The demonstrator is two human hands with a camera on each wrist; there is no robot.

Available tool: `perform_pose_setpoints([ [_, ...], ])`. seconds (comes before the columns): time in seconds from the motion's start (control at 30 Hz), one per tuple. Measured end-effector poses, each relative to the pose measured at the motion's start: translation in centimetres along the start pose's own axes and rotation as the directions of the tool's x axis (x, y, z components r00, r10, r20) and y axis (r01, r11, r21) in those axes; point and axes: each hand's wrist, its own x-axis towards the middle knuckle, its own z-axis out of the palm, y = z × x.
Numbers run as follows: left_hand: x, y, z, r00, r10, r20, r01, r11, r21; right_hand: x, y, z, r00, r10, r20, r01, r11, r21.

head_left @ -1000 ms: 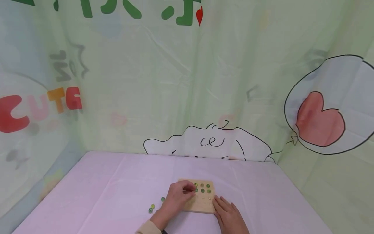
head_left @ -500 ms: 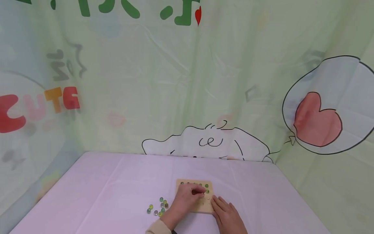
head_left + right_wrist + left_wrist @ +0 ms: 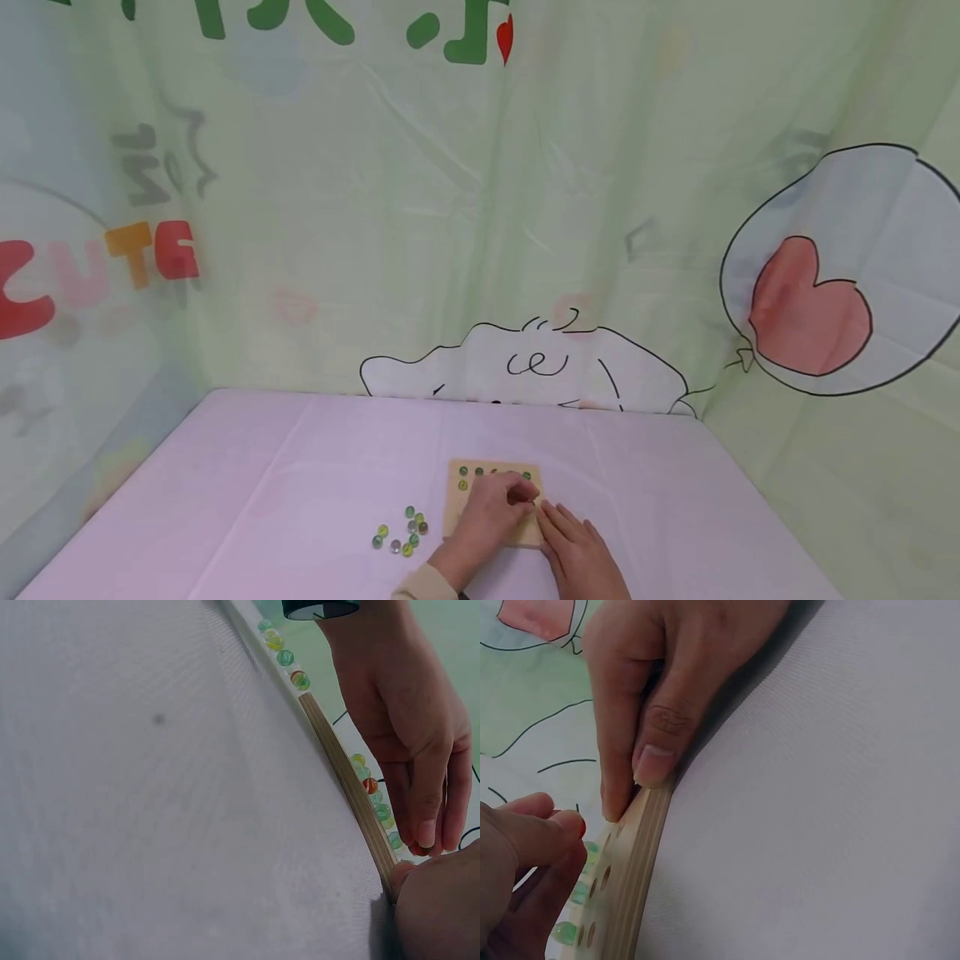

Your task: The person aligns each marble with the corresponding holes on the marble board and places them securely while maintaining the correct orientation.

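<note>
A light wooden board [image 3: 456,521] with rows of round hollows lies on the table, glass marbles seated in its far rows. Over its right part, my left hand [image 3: 491,510] pinches a reddish marble [image 3: 421,850] between thumb and fingertips. In the left wrist view, a bit of red shows at those fingertips, above the holes. My right hand [image 3: 585,554] rests against the board's right edge, its fingers extended, with the thumb [image 3: 655,761] on the corner of the board. The left hand hides much of the board in the head view.
Several loose green, yellow and clear marbles [image 3: 412,527] lie to the left of the board. A pale pink cloth covers the table [image 3: 300,467]. Printed curtains [image 3: 420,208] hang behind it and at both sides.
My left hand has moved rightward across the board, bringing the loose marbles behind it into view. The right hand stays at the board's edge. The head view has shifted slightly.
</note>
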Motion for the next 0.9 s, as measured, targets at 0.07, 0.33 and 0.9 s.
perform_pose_setpoints([
  [0.07,0.0,-0.1,0.2,1.0,0.009,-0.005,-0.009,1.0,0.018,0.0,0.0,0.0,1.0,-0.007,-0.014,0.007,1.0,-0.001],
  [0.33,0.0,0.0,0.7,1.0,0.029,-0.012,-0.028,0.998,0.05,0.0,0.0,0.1,1.0,-0.003,-0.016,0.003,1.0,0.001],
  [0.9,0.2,-0.2,1.5,0.995,0.083,-0.049,-0.072,0.978,0.196,0.1,-0.2,-0.1,0.999,0.027,0.029,-0.027,0.999,0.023],
])
